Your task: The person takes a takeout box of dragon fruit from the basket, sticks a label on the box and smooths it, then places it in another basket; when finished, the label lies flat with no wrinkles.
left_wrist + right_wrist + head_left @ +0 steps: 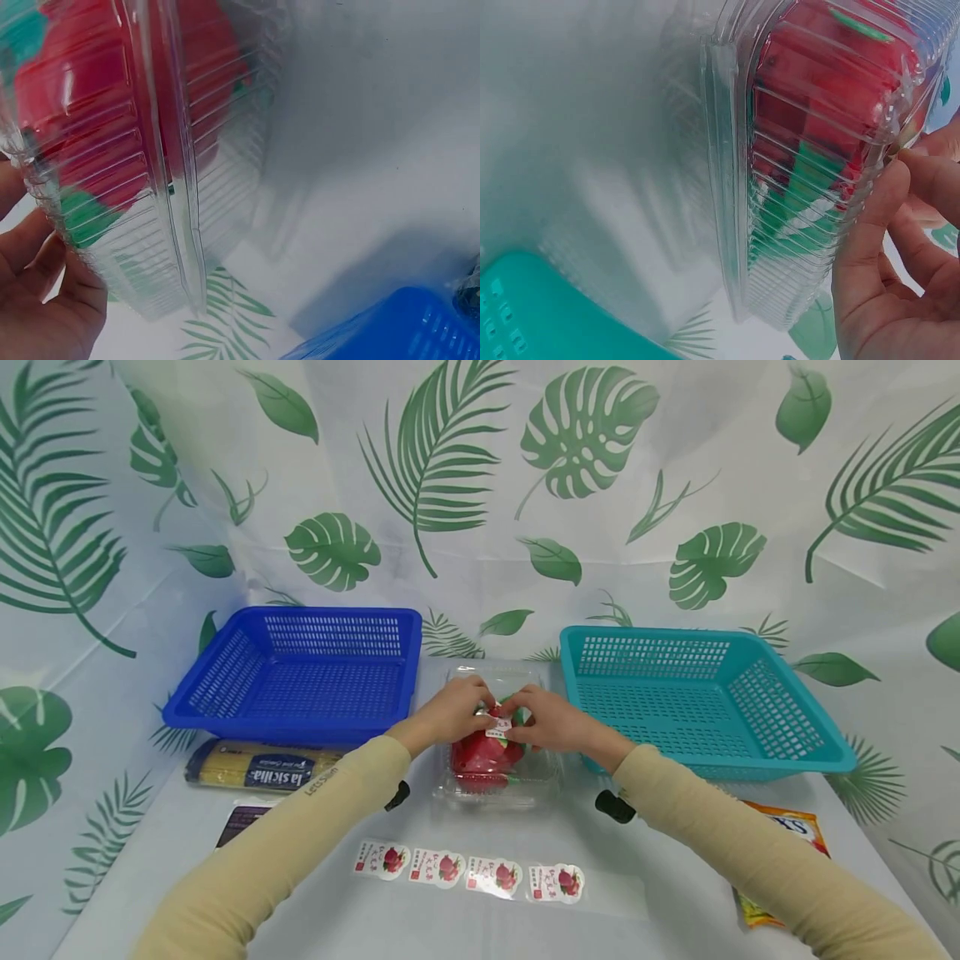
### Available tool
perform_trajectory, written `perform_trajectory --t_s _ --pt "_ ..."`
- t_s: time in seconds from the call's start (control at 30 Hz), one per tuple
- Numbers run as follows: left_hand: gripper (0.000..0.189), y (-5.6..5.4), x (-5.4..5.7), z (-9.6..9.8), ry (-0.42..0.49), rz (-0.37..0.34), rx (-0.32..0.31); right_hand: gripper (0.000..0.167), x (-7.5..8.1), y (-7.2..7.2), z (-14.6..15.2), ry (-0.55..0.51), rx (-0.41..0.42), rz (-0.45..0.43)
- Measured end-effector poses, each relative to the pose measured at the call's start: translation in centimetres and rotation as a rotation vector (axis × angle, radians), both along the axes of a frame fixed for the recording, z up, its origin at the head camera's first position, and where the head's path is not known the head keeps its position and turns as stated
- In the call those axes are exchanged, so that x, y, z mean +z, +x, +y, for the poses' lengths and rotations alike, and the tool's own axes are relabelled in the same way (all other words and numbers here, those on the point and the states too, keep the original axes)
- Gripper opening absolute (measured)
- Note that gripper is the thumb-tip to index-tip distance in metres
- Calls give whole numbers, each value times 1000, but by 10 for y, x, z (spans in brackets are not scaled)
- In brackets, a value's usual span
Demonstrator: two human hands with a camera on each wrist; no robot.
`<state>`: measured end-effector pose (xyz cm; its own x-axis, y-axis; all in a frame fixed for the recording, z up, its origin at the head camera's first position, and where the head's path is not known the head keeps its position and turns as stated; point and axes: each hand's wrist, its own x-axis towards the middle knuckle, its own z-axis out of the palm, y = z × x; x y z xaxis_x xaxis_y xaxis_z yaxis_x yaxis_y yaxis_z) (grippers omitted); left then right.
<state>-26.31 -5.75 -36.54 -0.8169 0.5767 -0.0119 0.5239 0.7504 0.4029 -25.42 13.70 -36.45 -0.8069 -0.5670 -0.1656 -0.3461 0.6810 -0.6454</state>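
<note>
Head view: sticker (498, 727) held over the top of a clear box (538, 767), red fruit (480, 762) inside. Box is on the tabletop (442, 931), mid-scene, between two baskets. Can't tell if the sticker touches the lid.

Step in hand, my read: labelling the box. Next move calls for squaring the sticker, laying it down and pressing it flat from the middle out (ridged plastic, so an edge could crease or lift).

Grip: both hands look clamped on the sticker, one per side. Left hand (452, 708) has thumb and fingers curled in at its left edge; the left wrist view cuts off the tips, so that's from the head view. Right hand (557, 720) has thumb and forefinger tips together, no real gap, just over the box edge in the right wrist view.

Further out: four more stickers (495, 877) in a row, near side of the box. Blue basket (277, 724) left, teal basket (712, 771) right. Pasta (262, 767) lies by the blue one; orange bag (802, 828) is partly behind the right sleeve (735, 835).
</note>
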Motion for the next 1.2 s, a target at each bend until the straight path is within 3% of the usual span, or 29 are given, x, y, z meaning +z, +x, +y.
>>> perform_trajectory --t_s 0.23,0.67,1.0,1.2 --pt "29 1 0 0 -4 20 8 19 -1 0 0 -23 -15 -2" --pt "38 0 3 -2 -8 -38 14 41 -4 3 -1 0 -47 30" --pt "39 0 3 -2 1 -52 27 45 -5 8 0 -16 -79 61" --pt "36 0 2 -1 15 -43 26 35 -8 10 -1 -25 -93 128"
